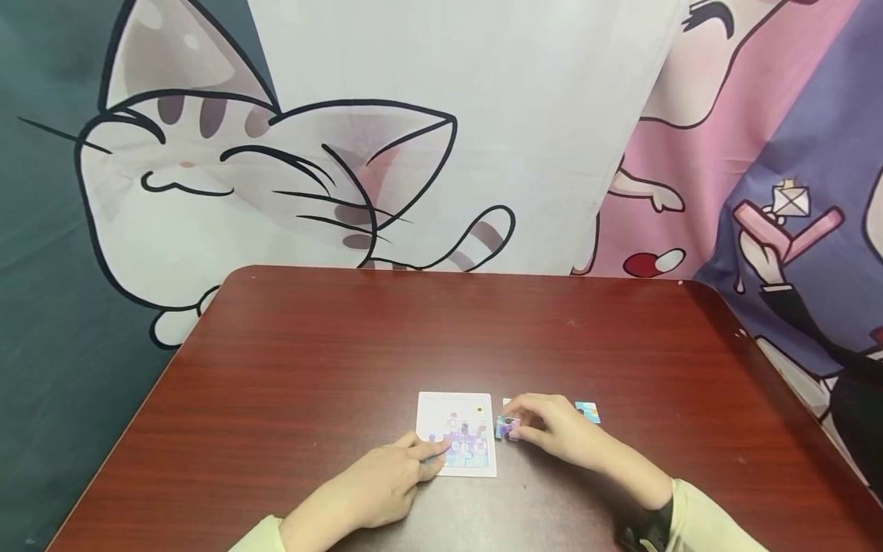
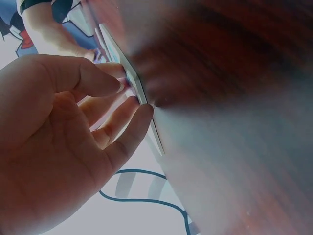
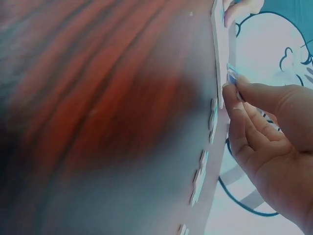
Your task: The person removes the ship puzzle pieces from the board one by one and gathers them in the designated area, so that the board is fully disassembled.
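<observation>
A white-bordered puzzle board [image 1: 455, 397] with a pale purple and blue picture lies flat on the table. My left hand [image 1: 386, 479] rests its outstretched fingers on the board's left side; in the left wrist view the fingertips [image 2: 145, 113] are right at its edge. Just past the board's right edge, my right hand [image 1: 562, 429] pinches a small purple and blue jigsaw piece [image 1: 507, 428] between thumb and fingers. The right wrist view shows this piece [image 3: 232, 74] held up close beside the board [image 3: 220, 54].
Loose jigsaw pieces lie right of the board, among them a blue one [image 1: 589, 411] behind my right hand. More loose pieces [image 3: 199, 180] show in the right wrist view. The reddish-brown table [image 1: 331, 337] reaches back to a cloth [image 1: 524, 92] printed with cartoons.
</observation>
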The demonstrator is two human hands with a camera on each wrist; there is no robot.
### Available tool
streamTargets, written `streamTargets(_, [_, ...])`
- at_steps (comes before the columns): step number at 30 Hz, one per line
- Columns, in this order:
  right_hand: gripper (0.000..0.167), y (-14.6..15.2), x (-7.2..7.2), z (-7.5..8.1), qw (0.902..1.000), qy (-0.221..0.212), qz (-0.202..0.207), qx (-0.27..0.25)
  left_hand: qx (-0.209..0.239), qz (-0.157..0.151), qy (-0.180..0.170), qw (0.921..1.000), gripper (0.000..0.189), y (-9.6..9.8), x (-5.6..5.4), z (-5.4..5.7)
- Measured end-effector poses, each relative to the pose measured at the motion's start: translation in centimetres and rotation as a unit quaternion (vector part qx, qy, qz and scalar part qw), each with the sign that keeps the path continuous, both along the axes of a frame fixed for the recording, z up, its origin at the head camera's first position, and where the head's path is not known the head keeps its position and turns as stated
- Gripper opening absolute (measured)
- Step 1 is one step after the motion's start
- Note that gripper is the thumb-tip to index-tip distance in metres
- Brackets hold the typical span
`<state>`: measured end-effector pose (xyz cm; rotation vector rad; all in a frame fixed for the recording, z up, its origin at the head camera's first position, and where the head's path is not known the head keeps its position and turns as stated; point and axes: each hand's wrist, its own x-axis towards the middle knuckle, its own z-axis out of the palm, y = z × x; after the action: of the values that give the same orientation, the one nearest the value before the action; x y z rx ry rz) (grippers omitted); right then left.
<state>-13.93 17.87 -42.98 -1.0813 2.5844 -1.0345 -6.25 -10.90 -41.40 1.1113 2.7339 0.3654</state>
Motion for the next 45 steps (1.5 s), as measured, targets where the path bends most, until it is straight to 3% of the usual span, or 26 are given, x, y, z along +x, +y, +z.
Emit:
streamTargets(11, [0.019,1.3,0.5,-0.2,0.9997,-0.019,-0.010,0.009,0.000,0.007,-0.003,1.0000,0.037,0.0,-0.2,0.1])
streamTargets(24, [0.020,1.8,0.8,-0.5,0.9984,-0.041,0.024,-0.029,-0.001,0.005,-0.003,1.0000,0.039,0.0,-0.3,-0.1])
streamTargets(29, [0.020,1.7,1.0,-0.6,0.9985,-0.048,0.015,-0.022,-0.002,0.003,0.001,1.0000,0.040,0.0,-0.2,-0.2])
streamTargets(41, [0.019,1.2,1.7,-0.7,0.9996,-0.018,-0.020,0.006,-0.003,0.003,0.005,1.0000,0.039,0.0,-0.1,-0.2])
streamTargets(45, [0.016,0.9,2.2,-0.5,0.9967,0.034,-0.039,0.062,-0.002,0.002,0.003,1.0000,0.039,0.0,0.0,-0.3])
